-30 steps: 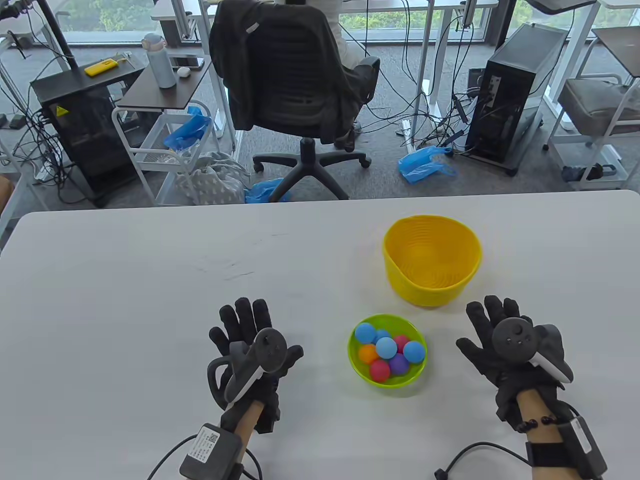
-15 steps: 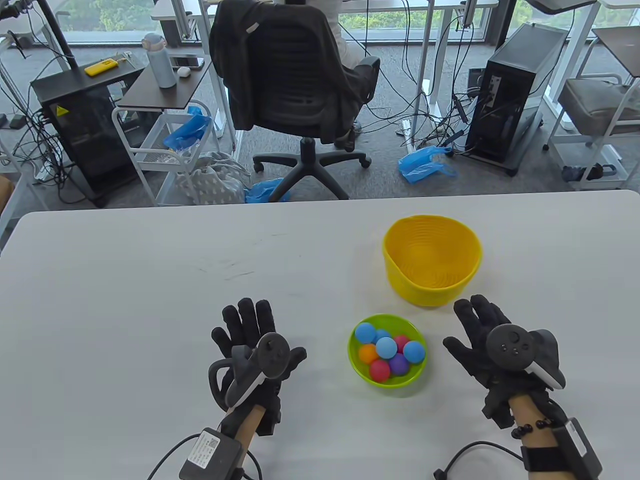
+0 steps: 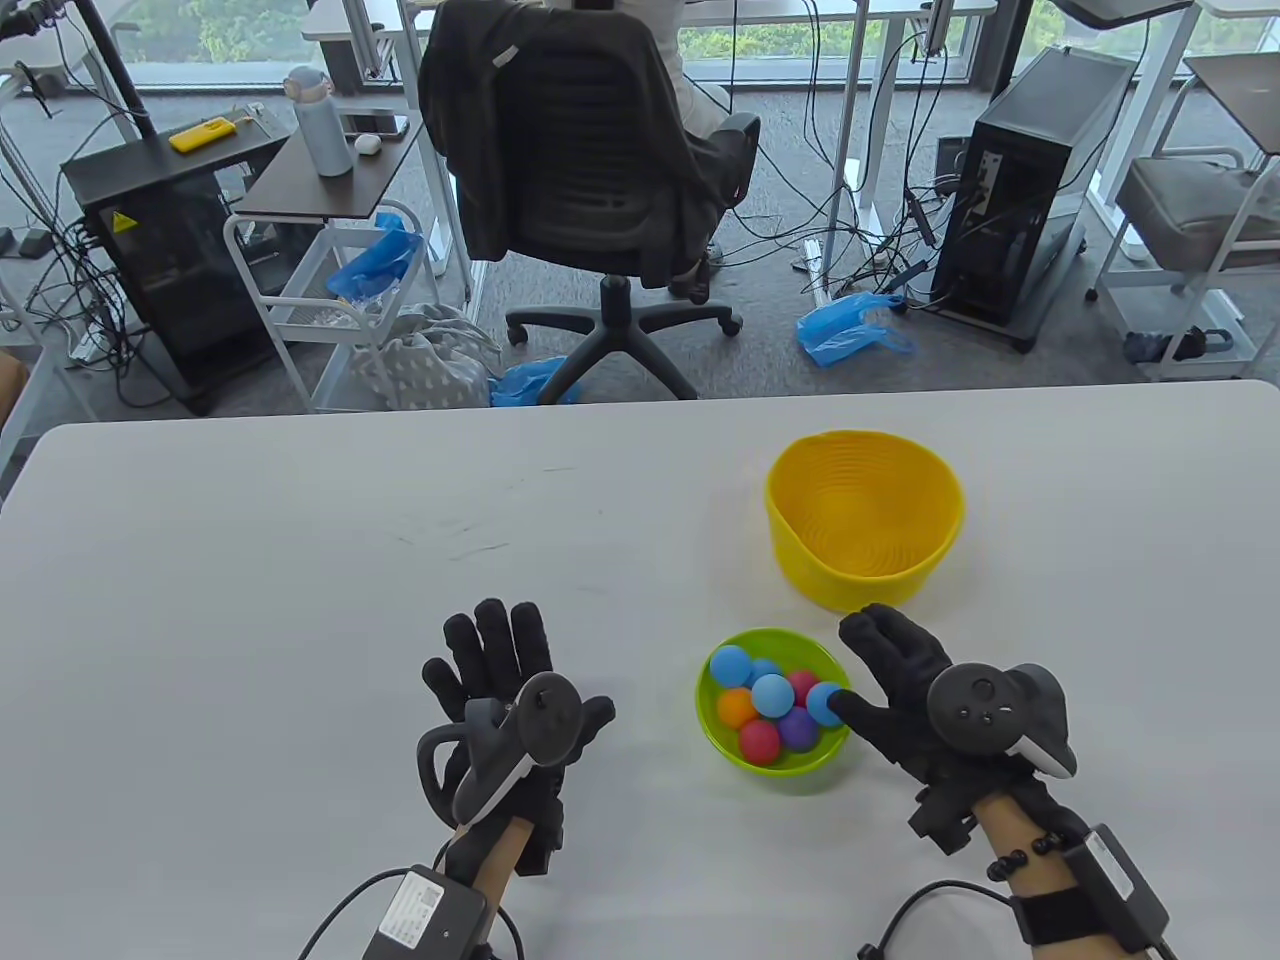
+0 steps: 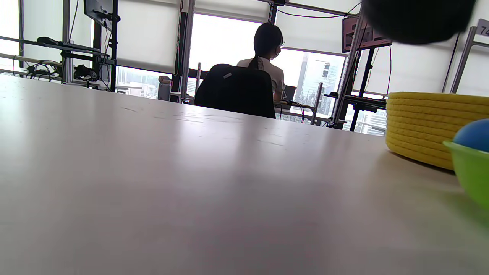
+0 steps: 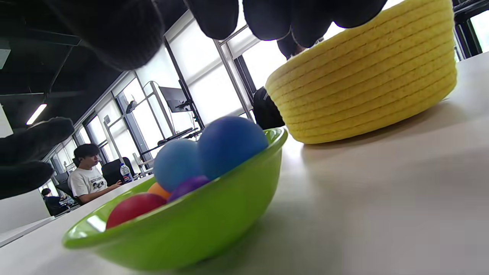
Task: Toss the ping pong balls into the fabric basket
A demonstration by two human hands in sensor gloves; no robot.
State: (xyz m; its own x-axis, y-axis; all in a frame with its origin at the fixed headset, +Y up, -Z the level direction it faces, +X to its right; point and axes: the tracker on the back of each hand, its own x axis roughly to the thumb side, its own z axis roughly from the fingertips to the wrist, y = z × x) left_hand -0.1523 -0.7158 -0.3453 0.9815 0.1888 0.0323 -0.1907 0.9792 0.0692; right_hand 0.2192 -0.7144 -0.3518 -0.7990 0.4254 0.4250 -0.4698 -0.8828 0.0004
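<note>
A yellow fabric basket (image 3: 864, 518) stands empty on the white table (image 3: 300, 560). Just in front of it a green bowl (image 3: 773, 762) holds several coloured balls (image 3: 772, 695), blue, red, orange and purple. My right hand (image 3: 880, 670) is open and empty, over the bowl's right rim, its thumb beside a blue ball (image 3: 824, 702). The right wrist view shows the bowl (image 5: 183, 233), the blue ball (image 5: 229, 143) and the basket (image 5: 366, 84) close up. My left hand (image 3: 500, 670) rests flat and open on the table, left of the bowl.
A black office chair (image 3: 590, 180) stands beyond the table's far edge, with carts, a computer tower (image 3: 1030, 180) and cables on the floor. The left wrist view shows the basket (image 4: 431, 126) and the bowl's rim (image 4: 471, 168) at the right.
My right hand has moved left and a little back toward the bowl, from beside the basket to over the bowl's right rim. My left hand has barely moved.
</note>
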